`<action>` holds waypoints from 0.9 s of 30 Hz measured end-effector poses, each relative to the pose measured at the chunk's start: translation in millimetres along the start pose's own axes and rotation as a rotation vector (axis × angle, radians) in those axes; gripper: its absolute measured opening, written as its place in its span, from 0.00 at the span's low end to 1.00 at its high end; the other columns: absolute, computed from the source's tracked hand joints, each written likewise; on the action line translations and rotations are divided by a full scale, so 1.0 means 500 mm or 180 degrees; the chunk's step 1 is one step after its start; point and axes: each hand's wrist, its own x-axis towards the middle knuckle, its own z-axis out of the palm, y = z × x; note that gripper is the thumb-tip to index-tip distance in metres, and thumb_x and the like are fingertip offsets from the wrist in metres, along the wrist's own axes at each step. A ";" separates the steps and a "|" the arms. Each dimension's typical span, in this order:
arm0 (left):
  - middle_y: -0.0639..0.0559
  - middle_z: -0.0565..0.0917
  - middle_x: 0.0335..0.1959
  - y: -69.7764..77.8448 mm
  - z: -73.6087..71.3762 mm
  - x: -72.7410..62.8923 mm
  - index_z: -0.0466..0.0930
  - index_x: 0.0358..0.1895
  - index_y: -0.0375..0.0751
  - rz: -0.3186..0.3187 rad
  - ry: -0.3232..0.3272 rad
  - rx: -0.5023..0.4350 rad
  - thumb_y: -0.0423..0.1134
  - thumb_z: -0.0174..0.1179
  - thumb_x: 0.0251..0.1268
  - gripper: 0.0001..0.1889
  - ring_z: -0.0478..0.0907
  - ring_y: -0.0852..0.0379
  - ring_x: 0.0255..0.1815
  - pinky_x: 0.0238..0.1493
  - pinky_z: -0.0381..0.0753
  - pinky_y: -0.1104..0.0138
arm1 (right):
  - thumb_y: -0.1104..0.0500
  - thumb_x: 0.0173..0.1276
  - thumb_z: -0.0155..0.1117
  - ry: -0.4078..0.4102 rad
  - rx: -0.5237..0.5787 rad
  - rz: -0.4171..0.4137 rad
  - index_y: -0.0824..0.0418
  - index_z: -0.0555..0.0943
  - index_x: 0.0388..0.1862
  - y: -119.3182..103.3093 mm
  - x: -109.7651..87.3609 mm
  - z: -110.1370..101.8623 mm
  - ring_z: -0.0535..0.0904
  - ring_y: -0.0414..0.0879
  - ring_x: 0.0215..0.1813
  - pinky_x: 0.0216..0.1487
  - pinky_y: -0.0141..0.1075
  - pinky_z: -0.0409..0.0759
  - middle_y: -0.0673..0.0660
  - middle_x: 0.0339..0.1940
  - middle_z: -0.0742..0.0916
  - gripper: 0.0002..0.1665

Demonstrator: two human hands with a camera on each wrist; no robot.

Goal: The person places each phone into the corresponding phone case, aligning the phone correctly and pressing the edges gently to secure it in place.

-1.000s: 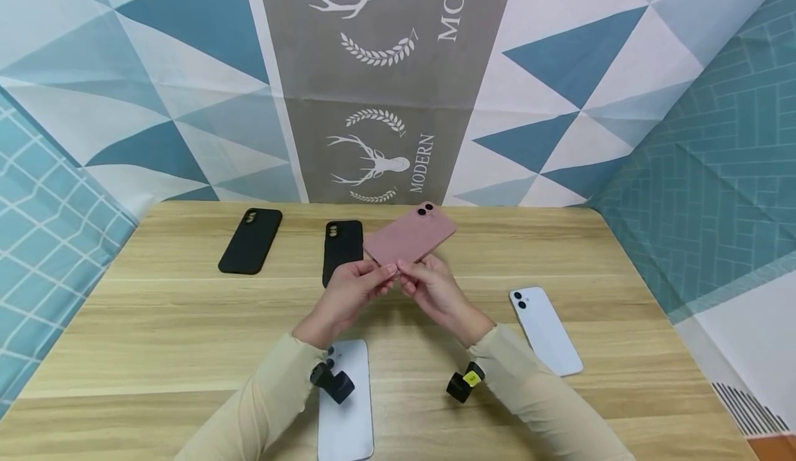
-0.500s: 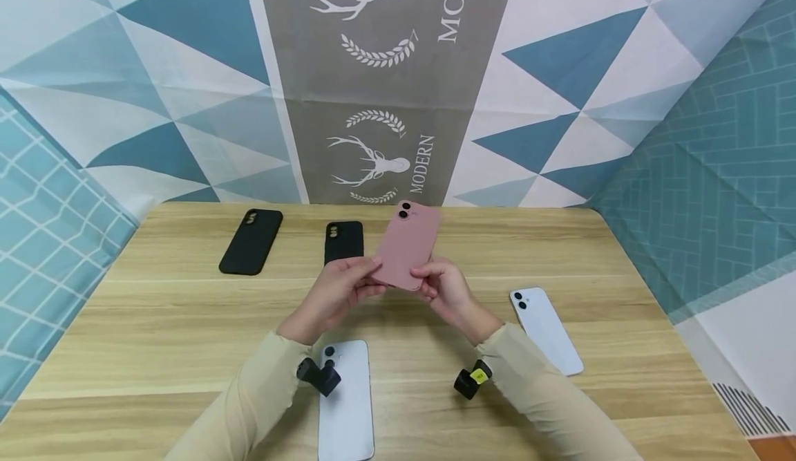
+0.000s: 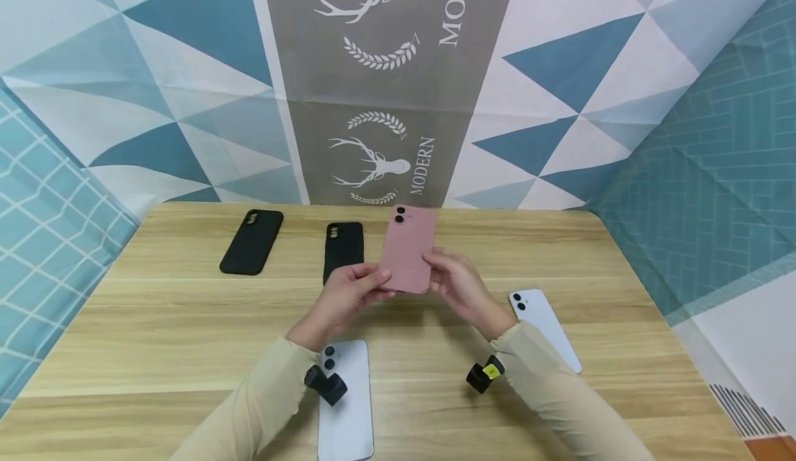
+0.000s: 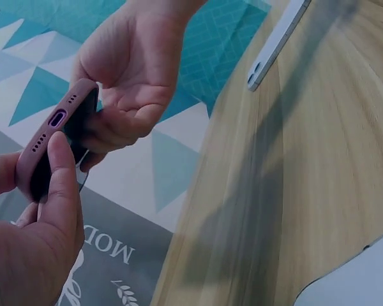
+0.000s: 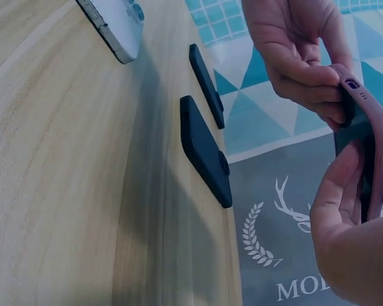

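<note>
While the left hand [image 3: 344,296] and right hand [image 3: 463,289] are gripping the pink phone [image 3: 408,250] (at both sides, over the surface [image 3: 186,336]), uneven pressure could be letting it slip.

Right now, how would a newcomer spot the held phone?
Find the wooden table. Over its middle, held between the left grip and right grip, is a phone. It alone is pink, unlike the black cases and white phones lying nearby.
</note>
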 end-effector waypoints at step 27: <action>0.47 0.85 0.38 0.009 -0.019 0.005 0.73 0.54 0.25 -0.0163 0.0200 0.0408 0.35 0.56 0.66 0.18 0.83 0.59 0.37 0.44 0.84 0.66 | 0.64 0.73 0.48 0.0438 -0.0411 0.0150 0.77 0.66 0.60 -0.010 0.010 -0.009 0.79 0.35 0.32 0.36 0.26 0.80 0.45 0.28 0.84 0.22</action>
